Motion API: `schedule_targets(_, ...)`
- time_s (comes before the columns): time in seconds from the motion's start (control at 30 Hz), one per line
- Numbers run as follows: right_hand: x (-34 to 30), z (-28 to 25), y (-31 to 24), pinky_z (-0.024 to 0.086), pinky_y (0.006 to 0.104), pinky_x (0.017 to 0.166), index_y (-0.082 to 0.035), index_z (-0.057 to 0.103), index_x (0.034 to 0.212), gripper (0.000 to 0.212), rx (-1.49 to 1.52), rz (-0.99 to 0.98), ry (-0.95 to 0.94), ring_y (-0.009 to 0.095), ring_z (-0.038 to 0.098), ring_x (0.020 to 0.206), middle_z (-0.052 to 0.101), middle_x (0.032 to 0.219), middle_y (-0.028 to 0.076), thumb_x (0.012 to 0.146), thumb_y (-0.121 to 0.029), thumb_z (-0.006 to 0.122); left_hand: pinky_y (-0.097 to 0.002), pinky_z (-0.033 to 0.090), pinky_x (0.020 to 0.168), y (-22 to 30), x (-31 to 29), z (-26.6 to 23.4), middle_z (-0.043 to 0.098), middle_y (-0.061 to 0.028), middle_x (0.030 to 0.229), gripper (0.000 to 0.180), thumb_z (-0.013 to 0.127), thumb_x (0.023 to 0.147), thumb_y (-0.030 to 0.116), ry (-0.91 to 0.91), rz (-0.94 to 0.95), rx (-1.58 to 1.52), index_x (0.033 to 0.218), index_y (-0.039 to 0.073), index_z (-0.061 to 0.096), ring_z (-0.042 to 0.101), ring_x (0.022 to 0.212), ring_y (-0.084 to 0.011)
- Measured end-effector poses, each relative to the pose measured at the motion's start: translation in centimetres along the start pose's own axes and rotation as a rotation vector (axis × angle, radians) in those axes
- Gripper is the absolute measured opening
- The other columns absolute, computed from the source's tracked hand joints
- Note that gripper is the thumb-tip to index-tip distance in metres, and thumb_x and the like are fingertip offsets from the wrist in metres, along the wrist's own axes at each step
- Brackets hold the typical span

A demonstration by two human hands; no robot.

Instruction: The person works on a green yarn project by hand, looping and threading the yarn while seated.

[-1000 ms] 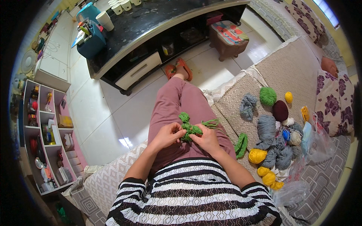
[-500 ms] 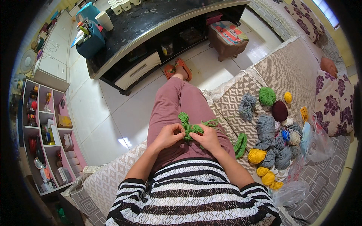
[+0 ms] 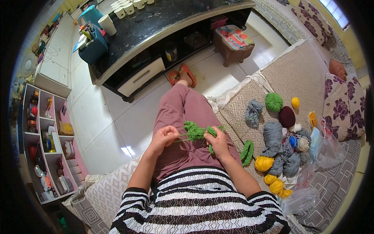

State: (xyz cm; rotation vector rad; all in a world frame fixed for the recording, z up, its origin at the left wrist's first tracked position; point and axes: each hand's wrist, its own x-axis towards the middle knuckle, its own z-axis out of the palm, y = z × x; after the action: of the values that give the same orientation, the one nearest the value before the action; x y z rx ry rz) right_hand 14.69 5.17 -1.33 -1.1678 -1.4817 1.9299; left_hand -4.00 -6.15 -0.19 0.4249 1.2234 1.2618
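Hands (image 3: pixel 165 137) (both) hold green yarn (image 3: pixel 196 132).

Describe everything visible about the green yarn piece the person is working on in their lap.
The bunched green yarn piece looks like soft, knobbly crocheted or knitted wool, in a mid green, crumpled into irregular loops rather than lying flat. It sits above the person's thigh in dusty-pink trousers. The right hand grips its right end; the left hand pinches thin green strands that run taut from it. A further green strip hangs below the right hand. No needle or hook can be made out.
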Motion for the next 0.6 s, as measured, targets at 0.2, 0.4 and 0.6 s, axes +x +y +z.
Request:
schedule_targets(0.2, 0.0, -0.1, 0.3, 0.034, 0.0199, 0.044, -0.001, 0.052, 0.075, 0.011, 0.008, -0.021, -0.064, 0.005, 0.043, 0.047, 0.049, 0.056, -0.001, 0.073, -0.010, 0.057, -0.0178, 0.029, 0.044, -0.2, 1.3, 3.0, 0.045, 0.0060, 0.056, 0.026, 0.064, 0.071, 0.016, 0.032, 0.041, 0.465, 0.092, 0.001, 0.058, 0.038, 0.050, -0.0021)
schedule_targets(0.4, -0.3, 0.3, -0.4, 0.033, 0.0197, 0.044, 0.000, 0.054, 0.079, 0.011, -0.058, -0.058, -0.024, 0.004, 0.041, 0.048, 0.048, 0.056, -0.003, 0.073, -0.009, 0.058, -0.0165, 0.027, 0.045, -1.3, 2.3, 3.8, 0.043, 0.0077, 0.057, 0.015, 0.064, 0.070, 0.011, -0.032, -0.010, 0.454, 0.082, 0.004, 0.059, 0.035, 0.050, -0.0007)
schedule_targets(0.6, 0.0, 0.0, -0.1, 0.033, 0.0201, 0.045, 0.000, 0.055, 0.077, 0.010, -0.010, -0.025, -0.113, 0.004, 0.040, 0.049, 0.047, 0.056, -0.003, 0.072, -0.009, 0.057, -0.0167, 0.024, 0.041, -0.8, 1.4, 3.5, 0.046, 0.0055, 0.057, 0.013, 0.062, 0.073, 0.016, -0.015, -0.099, 0.118, 0.080, 0.007, 0.056, 0.035, 0.045, -0.0016)
